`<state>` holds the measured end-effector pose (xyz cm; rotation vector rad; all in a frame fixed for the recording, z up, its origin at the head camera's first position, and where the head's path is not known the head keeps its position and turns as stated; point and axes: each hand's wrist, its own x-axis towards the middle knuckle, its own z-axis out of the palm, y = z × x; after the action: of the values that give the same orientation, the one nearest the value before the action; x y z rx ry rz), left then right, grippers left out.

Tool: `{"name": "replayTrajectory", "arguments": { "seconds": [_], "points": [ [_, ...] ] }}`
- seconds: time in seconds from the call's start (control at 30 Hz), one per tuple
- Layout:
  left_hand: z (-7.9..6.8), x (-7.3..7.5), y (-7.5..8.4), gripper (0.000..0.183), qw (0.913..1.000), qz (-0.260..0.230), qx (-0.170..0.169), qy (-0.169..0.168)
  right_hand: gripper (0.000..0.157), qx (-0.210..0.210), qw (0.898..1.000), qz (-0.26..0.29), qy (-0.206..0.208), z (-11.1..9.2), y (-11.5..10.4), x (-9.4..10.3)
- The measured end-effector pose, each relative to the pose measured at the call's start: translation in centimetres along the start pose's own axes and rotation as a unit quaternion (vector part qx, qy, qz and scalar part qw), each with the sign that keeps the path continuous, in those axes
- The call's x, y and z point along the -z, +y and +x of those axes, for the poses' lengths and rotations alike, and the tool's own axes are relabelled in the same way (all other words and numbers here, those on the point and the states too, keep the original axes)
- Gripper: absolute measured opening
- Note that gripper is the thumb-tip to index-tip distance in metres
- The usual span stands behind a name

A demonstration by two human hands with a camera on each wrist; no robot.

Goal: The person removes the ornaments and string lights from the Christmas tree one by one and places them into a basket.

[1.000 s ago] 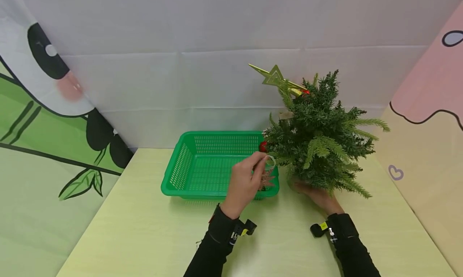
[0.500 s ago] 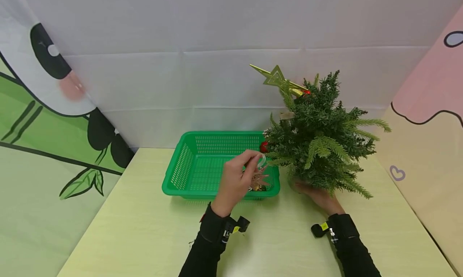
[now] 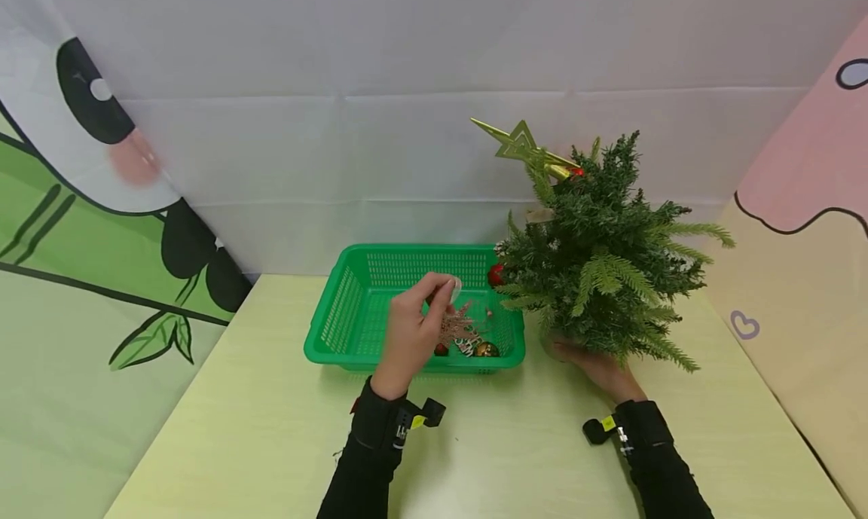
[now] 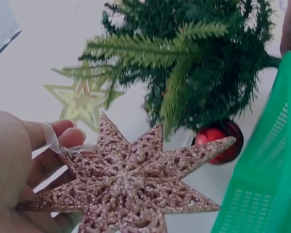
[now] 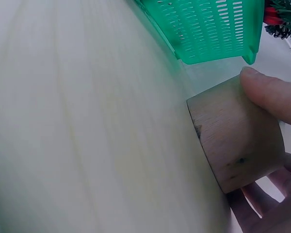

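My left hand pinches the white ribbon loop of a pink glittery star ornament between thumb and finger. The many-pointed star hangs above the green basket. At the right stands a small artificial Christmas tree, topped by a gold star that leans left. My right hand grips the tree's round wooden base, thumb on one side and fingers on the other. The branches hide that base from the head view.
Inside the basket lie a gold ball, a silvery ornament and a small red piece. A red ball ornament hangs at the tree's left side, over the basket's right end. A white cloth backdrop rises behind the table.
My left hand has moved left with the star ornament, away from the tree, uncovering small ornaments in the basket. My right hand and the tree hold still.
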<state>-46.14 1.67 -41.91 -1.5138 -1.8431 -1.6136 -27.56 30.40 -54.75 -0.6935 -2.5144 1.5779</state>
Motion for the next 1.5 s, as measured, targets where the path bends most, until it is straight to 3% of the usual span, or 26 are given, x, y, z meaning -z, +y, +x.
{"name": "replayTrajectory", "arguments": {
  "seconds": [0.3,0.53,0.67,1.0,1.23,1.5],
  "points": [
    [-0.4,2.2,-1.8,0.022,0.9969,0.059,0.052,-0.002,0.069,-0.012,0.999,0.018,-0.026,0.0,0.1,-0.1],
    [-1.3,4.4,-3.7,0.021,0.9861,0.147,0.077,-0.004,0.063,0.005,0.999,0.030,-0.040,-0.1,0.2,0.0],
    [-1.7,5.3,-4.5,0.022,0.9816,0.168,0.090,-0.008,0.062,0.017,0.999,0.022,-0.031,-0.1,0.1,0.1],
    [-2.5,5.4,-5.8,0.018,0.9664,0.191,0.144,-0.095,0.066,0.000,0.999,0.019,-0.044,0.0,0.3,0.1],
    [-2.8,5.3,-5.9,0.013,0.9560,0.213,0.143,-0.141,0.061,0.020,0.999,0.012,-0.024,0.0,0.3,0.1],
    [-3.0,5.4,-6.2,0.011,0.9350,0.251,0.167,-0.187,0.059,0.028,0.998,0.037,-0.036,0.0,0.4,0.0]
  ]
}}
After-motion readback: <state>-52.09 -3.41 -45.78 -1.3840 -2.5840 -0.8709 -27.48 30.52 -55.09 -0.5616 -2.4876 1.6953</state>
